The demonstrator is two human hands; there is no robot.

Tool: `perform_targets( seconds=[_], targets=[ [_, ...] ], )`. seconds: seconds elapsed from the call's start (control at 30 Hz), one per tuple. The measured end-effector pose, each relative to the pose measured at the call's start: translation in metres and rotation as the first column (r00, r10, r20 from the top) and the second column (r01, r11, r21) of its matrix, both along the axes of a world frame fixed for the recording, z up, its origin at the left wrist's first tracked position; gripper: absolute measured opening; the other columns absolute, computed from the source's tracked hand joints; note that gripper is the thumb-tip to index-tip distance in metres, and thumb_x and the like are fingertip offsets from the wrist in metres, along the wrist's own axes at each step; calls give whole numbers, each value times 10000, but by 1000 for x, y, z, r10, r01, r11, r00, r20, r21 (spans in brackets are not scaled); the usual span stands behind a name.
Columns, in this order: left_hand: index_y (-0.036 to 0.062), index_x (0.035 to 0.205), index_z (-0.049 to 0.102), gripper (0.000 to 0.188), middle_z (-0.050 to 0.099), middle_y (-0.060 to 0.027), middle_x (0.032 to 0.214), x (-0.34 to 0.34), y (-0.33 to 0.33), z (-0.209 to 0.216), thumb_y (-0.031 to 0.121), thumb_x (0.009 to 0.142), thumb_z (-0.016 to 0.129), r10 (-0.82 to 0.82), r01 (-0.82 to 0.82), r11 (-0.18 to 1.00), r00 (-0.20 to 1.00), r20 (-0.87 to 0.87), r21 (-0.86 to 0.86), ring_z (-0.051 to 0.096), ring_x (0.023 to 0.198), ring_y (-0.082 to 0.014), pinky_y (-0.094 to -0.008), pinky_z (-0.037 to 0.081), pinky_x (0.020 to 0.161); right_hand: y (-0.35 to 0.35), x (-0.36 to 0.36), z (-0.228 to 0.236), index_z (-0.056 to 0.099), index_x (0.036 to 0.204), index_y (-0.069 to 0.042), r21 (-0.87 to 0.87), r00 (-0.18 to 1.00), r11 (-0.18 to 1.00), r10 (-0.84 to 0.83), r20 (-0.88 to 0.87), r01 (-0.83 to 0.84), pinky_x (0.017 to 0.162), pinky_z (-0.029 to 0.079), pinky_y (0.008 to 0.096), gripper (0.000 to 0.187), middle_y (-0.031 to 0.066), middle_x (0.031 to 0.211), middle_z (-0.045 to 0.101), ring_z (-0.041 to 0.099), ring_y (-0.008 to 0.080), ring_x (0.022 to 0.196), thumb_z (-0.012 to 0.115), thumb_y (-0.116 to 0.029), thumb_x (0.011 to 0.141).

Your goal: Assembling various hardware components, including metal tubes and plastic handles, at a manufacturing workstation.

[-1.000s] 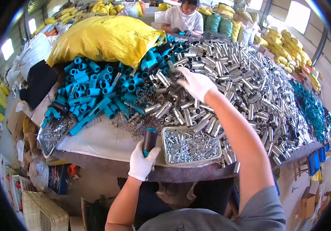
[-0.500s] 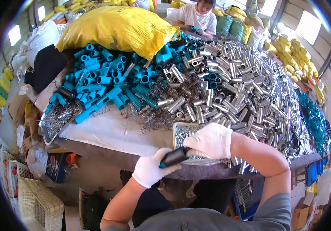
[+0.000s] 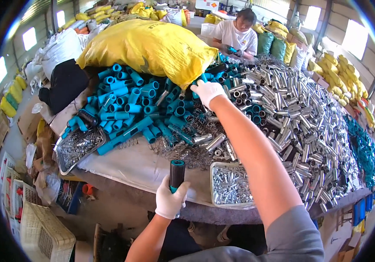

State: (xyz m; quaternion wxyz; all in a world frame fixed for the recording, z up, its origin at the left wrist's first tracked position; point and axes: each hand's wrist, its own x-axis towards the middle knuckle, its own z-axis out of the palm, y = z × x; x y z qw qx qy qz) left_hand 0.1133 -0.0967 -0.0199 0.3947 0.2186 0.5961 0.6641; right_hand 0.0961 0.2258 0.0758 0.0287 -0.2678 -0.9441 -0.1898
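My left hand, in a white glove, is closed round a black-and-teal cylindrical handle. The handle stands nearly upright over the table's front edge, its teal-rimmed end up. My right hand, gloved too, reaches far across the table to the corner of a big yellow sack. Its fingers are drawn together beside teal plastic parts; whatever they grip is hidden. Teal plastic tubes are heaped to the left of that arm. Shiny metal tubes are piled to its right.
A tray of small metal parts lies at the front edge, partly behind my right forearm. Another metal-parts tray is at the left. Loose springs tangle mid-table. A co-worker handles a teal piece across the table.
My right hand has left the handle and stretched forward to the pile by the yellow sack. The left hand keeps the handle, now turned upright. The view has shifted slightly.
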Motion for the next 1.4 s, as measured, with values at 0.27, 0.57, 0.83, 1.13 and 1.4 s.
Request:
perform_targets(
  seconds=[0.27, 0.57, 0.83, 1.13, 1.4],
  targets=[
    [27, 947, 491, 235, 494, 3, 574, -4, 1, -2, 155, 849, 662, -20, 21, 999, 999, -51, 33, 456, 408, -63, -229, 377, 362, -25, 94, -8, 607, 819, -117, -182, 760, 977, -33, -649, -114, 724, 490, 409, 100, 116, 877, 599, 599, 336, 820, 573, -205, 787],
    [53, 970, 458, 219, 464, 1, 594, 3, -3, -5, 171, 882, 620, 104, -123, 979, 987, 122, 160, 452, 410, -82, -239, 383, 356, -141, 17, -24, 620, 1140, -204, -268, 953, 933, 279, 114, -241, 880, 460, 430, 364, 101, 1091, 601, 560, 285, 1050, 545, -267, 789],
    [63, 954, 455, 202, 467, -10, 599, 2, -11, -2, 173, 889, 611, 86, -112, 978, 985, 150, 175, 455, 415, -95, -251, 386, 357, -155, 60, -13, 578, 1027, -142, -49, 917, 918, 395, 51, -393, 738, 498, 377, 238, 69, 940, 598, 612, 266, 912, 567, -106, 792],
    [20, 1074, 606, 397, 653, -31, 823, 52, -35, 14, 229, 768, 749, -6, 35, 997, 937, -350, 76, 613, 733, -135, -276, 479, 687, -249, 180, -61, 475, 1273, 11, -579, 58, 426, -770, -635, -695, 843, 439, 252, 435, 44, 1070, 583, 539, 102, 937, 603, -74, 866],
    [17, 993, 583, 334, 581, -27, 653, 79, -55, -3, 213, 773, 740, -244, 254, 967, 946, -212, 25, 539, 507, -76, -250, 436, 483, -329, 229, -83, 162, 1457, -33, -527, -93, 284, -929, -359, -801, 905, 402, 268, 657, 85, 1298, 420, 461, 134, 1062, 529, -42, 912]
  ],
)
